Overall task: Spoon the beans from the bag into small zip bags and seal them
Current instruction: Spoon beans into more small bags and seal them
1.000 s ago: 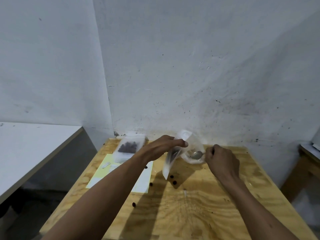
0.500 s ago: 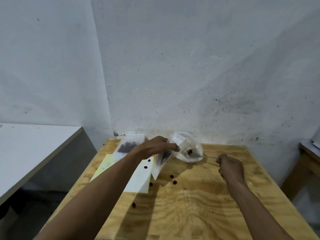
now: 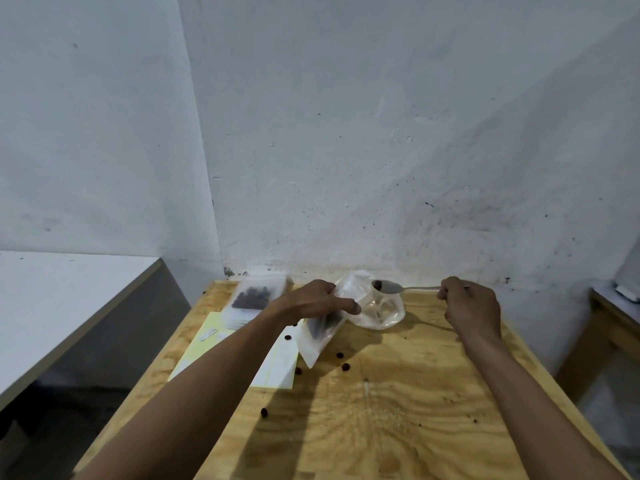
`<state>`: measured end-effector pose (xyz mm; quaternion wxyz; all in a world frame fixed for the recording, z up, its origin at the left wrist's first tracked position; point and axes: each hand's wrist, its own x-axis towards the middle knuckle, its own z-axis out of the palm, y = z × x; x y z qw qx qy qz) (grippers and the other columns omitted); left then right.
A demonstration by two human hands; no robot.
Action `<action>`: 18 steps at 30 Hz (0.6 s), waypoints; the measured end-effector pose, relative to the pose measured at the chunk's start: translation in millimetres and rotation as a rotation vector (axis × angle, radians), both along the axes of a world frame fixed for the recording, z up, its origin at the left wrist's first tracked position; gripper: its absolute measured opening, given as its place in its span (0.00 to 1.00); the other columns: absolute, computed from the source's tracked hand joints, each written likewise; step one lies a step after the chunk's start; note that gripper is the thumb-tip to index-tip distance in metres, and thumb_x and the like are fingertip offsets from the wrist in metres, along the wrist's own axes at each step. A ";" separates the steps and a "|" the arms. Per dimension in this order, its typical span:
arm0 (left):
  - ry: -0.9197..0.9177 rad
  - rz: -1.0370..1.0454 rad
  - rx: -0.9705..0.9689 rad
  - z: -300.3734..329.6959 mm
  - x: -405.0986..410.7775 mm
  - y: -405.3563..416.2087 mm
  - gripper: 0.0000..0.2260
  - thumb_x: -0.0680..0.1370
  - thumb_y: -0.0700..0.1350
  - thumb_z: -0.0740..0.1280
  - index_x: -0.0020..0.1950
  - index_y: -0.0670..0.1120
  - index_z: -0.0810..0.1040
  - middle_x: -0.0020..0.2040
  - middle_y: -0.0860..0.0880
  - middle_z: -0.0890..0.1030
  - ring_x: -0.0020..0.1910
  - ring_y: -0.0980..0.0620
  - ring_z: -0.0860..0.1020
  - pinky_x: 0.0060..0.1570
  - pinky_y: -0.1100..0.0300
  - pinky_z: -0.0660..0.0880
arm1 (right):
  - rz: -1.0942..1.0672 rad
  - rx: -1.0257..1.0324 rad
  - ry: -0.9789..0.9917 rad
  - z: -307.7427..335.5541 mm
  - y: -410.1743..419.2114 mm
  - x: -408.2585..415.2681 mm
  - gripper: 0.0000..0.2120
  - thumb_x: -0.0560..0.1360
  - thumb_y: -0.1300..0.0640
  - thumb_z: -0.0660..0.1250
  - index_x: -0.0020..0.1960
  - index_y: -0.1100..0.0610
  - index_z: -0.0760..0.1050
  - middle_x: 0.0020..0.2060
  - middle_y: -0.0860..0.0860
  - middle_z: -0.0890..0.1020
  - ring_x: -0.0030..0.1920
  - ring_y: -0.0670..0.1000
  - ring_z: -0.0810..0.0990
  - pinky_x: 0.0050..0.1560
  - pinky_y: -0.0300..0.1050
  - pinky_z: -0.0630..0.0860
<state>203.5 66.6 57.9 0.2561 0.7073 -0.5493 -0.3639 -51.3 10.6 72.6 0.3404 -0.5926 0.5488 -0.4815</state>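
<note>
rough whitewashed walls [image 3: 381,133] meet in a corner behind a plywood table [image 3: 398,410] with swirling grain. at the table's 12 o'clock slumps the clear, crinkled plastic bag [image 3: 381,315], mouth open. the right hand [image 3: 472,306], at 1 o'clock, curls its fingers round the handle of one thin metal spoon [image 3: 398,288]; the bowl hangs over the bag's mouth with what looks like a single dark bean in it. the left hand [image 3: 318,299], just left of the bag, pinches the top of one small zip bag [image 3: 320,336], a frosted rectangle hanging tilted with its lower corner toward the table and a dark clump of beans showing inside. over at 11 o'clock sits a stack of small bags [image 3: 258,299], the top one holding a dark heap of beans; how many lie in the stack is unclear. below it lies one pale yellow sheet [image 3: 273,372], flat and matte, partly under the forearm, with a small white strip [image 3: 209,334] on it. loose beans [image 3: 345,367] dot the wood, roughly seven, round and reddish-dark. to the left stands a smooth white tabletop [image 3: 62,299]; at the right edge, a wooden bench [image 3: 613,327].
</note>
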 end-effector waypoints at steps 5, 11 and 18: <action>-0.020 0.016 -0.014 -1.8 -0.4 -0.9 0.43 0.60 0.69 0.76 0.71 0.51 0.75 0.67 0.52 0.77 0.63 0.48 0.76 0.61 0.52 0.73 | 0.209 -0.236 0.220 20.5 5.7 9.4 0.18 0.81 0.54 0.64 0.33 0.56 0.78 0.23 0.47 0.75 0.26 0.49 0.72 0.31 0.44 0.65; 0.168 0.023 -0.141 6.1 9.1 9.0 0.28 0.66 0.65 0.75 0.59 0.50 0.83 0.57 0.52 0.85 0.58 0.51 0.81 0.66 0.49 0.73 | 0.173 -0.451 0.372 36.7 5.2 4.8 0.17 0.82 0.47 0.62 0.39 0.51 0.80 0.27 0.46 0.79 0.30 0.49 0.78 0.32 0.48 0.73; 0.383 0.113 -0.315 18.8 8.5 13.2 0.29 0.67 0.64 0.73 0.61 0.46 0.83 0.57 0.50 0.85 0.57 0.50 0.82 0.57 0.55 0.75 | 0.095 -0.432 0.616 3.5 3.3 -24.2 0.18 0.83 0.43 0.56 0.59 0.47 0.83 0.42 0.49 0.86 0.43 0.54 0.83 0.41 0.50 0.79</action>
